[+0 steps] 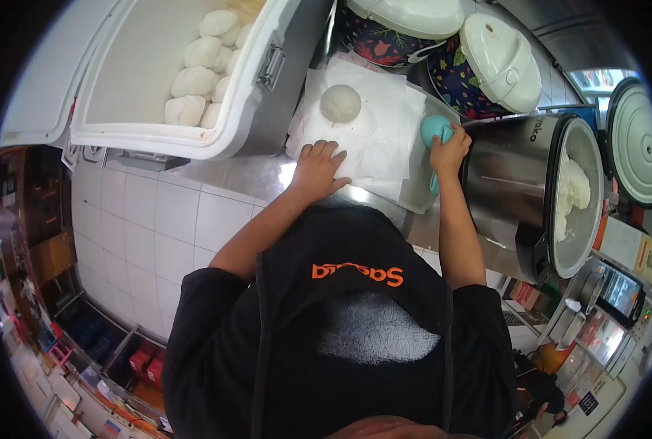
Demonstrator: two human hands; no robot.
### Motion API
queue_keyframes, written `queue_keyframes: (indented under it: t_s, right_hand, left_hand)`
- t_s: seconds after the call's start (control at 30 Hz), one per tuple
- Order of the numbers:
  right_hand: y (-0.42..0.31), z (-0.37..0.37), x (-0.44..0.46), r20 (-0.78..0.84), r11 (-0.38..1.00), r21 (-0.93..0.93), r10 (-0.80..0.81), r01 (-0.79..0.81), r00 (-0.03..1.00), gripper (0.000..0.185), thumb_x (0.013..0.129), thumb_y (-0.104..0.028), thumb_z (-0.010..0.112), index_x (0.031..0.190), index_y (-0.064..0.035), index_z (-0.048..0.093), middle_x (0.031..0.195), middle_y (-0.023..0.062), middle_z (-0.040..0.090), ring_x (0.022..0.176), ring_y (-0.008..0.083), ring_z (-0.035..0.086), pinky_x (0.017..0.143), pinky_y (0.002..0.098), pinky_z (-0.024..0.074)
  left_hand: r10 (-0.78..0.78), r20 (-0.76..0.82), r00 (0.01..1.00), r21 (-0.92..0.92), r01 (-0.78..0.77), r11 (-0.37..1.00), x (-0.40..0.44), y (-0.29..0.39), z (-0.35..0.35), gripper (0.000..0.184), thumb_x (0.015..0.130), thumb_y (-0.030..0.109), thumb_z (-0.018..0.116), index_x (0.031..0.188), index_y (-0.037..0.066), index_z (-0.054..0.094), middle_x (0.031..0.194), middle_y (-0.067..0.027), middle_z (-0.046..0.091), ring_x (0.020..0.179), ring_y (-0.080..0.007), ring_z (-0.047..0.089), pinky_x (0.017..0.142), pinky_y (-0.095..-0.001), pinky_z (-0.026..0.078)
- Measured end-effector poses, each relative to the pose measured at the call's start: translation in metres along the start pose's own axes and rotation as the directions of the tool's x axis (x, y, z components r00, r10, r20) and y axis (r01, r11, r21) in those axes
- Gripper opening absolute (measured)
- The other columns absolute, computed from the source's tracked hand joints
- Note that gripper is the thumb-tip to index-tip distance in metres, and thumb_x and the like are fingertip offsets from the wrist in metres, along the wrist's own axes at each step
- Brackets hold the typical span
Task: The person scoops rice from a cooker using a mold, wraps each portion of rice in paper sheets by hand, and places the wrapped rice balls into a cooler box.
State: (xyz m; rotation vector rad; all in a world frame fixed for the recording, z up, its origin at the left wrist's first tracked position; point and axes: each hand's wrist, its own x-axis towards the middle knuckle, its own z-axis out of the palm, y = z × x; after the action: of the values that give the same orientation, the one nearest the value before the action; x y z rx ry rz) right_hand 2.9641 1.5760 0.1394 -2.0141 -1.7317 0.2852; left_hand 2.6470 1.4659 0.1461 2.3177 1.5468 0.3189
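My left hand lies flat with fingers apart at the near edge of a stack of white paper sheets. On the stack, just beyond those fingertips, sits a round pale mound that looks like rice. My right hand is closed around a teal scoop with a rounded bowl, over a grey tray at the right of the paper. To the right stands a tilted steel rice container, its mouth facing right and white rice inside.
At the upper left, an open white cooler box holds several white wrapped bundles. Two patterned pots with white lids stand at the back. A pale green round lid is at far right. Another person is at lower right.
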Motion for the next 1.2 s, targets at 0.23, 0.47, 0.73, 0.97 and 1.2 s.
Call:
queue_keyframes:
  t_s: [0.23, 0.47, 0.73, 0.97, 1.2]
  right_hand:
    - [-0.048, -0.001, -0.003, -0.16, 0.925, 0.257, -0.246, 0.281, 0.956, 0.054, 0.082, -0.009, 0.063, 0.135, -0.0025, 0.05, 0.129, 0.0251, 0.047, 0.118, 0.0422, 0.05, 0.104, 0.0466, 0.0391]
    - [-0.202, 0.048, 0.0, 0.336, 0.765, 0.141, -0.634, 0.629, 0.696, 0.04, 0.082, -0.015, 0.059, 0.122, -0.0122, 0.062, 0.124, 0.0153, 0.055, 0.11, 0.0381, 0.055, 0.092, 0.046, 0.0515]
    - [-0.207, 0.075, 0.005, 0.452, 0.924, -0.031, -0.326, 0.38, 0.83, 0.06, 0.071, -0.036, 0.083, 0.125, -0.0168, 0.064, 0.123, 0.009, 0.055, 0.111, 0.0347, 0.055, 0.089, 0.0451, 0.0546]
    - [-0.165, 0.063, 0.031, 0.533, 0.671, 0.238, -0.695, 0.703, 0.483, 0.06, 0.063, -0.032, 0.086, 0.119, -0.0208, 0.069, 0.121, 0.0046, 0.058, 0.109, 0.03, 0.058, 0.093, 0.0414, 0.0518]
    - [-0.165, 0.052, 0.022, 0.574, 0.699, 0.19, -0.649, 0.69, 0.5, 0.062, 0.063, -0.03, 0.087, 0.121, -0.0197, 0.068, 0.122, 0.0087, 0.058, 0.109, 0.0322, 0.058, 0.091, 0.0422, 0.0525]
  left_hand:
    - [-0.165, -0.208, 0.964, 0.012, 0.171, 0.985, 0.005, -0.031, 0.003, 0.062, 0.084, 0.041, 0.069, 0.13, 0.001, 0.057, 0.141, -0.0171, 0.047, 0.135, -0.0327, 0.038, 0.109, -0.0474, 0.034]
    - [-0.356, 0.032, 0.934, -0.033, 0.357, 0.933, 0.038, -0.038, -0.008, 0.116, 0.072, 0.046, 0.081, 0.15, -0.011, 0.017, 0.16, -0.028, 0.013, 0.15, -0.0399, 0.011, 0.121, -0.0474, 0.019]
    - [-0.344, 0.191, 0.92, 0.13, 0.323, 0.937, 0.054, -0.042, -0.02, 0.126, 0.066, 0.061, 0.081, 0.15, -0.01, 0.019, 0.161, -0.0238, 0.013, 0.152, -0.0345, 0.006, 0.124, -0.0427, 0.012]
    - [-0.36, 0.185, 0.914, 0.164, 0.332, 0.929, 0.056, -0.041, -0.02, 0.128, 0.068, 0.066, 0.077, 0.151, -0.011, 0.017, 0.162, -0.0224, 0.011, 0.152, -0.0325, 0.007, 0.124, -0.0418, 0.011]
    - [-0.353, 0.171, 0.92, 0.153, 0.33, 0.932, 0.053, -0.039, -0.02, 0.131, 0.067, 0.068, 0.076, 0.151, -0.011, 0.014, 0.162, -0.0222, 0.011, 0.152, -0.0317, 0.007, 0.124, -0.0414, 0.009]
